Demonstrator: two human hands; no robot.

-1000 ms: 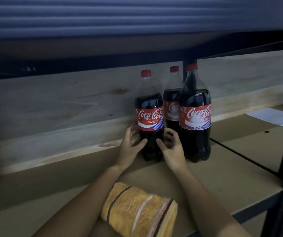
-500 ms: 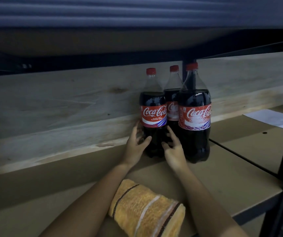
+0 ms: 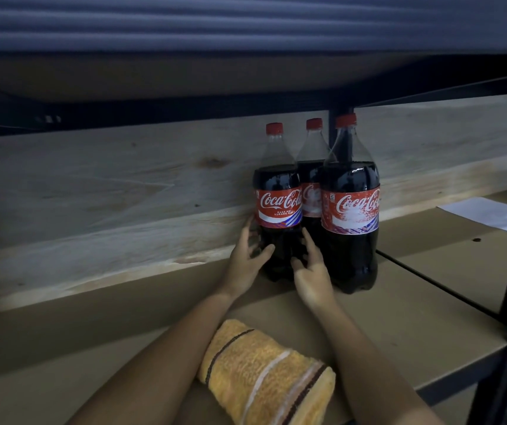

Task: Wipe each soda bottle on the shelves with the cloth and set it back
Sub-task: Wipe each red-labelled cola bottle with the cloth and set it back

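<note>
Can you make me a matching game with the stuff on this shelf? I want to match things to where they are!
Things:
1. orange towel
2. left bottle
3. white paper
4. right bottle

Places:
A. far right on the shelf
B. between both hands
C. lying between the forearms
D. nearest the black post

Pairs: 1-C, 2-B, 3-A, 4-D

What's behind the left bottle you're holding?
Behind the left bottle runs the wooden back board. A middle bottle stands behind and to its right, mostly covered; only its cap, neck and part of its label show. Whether the two touch cannot be seen.
</note>
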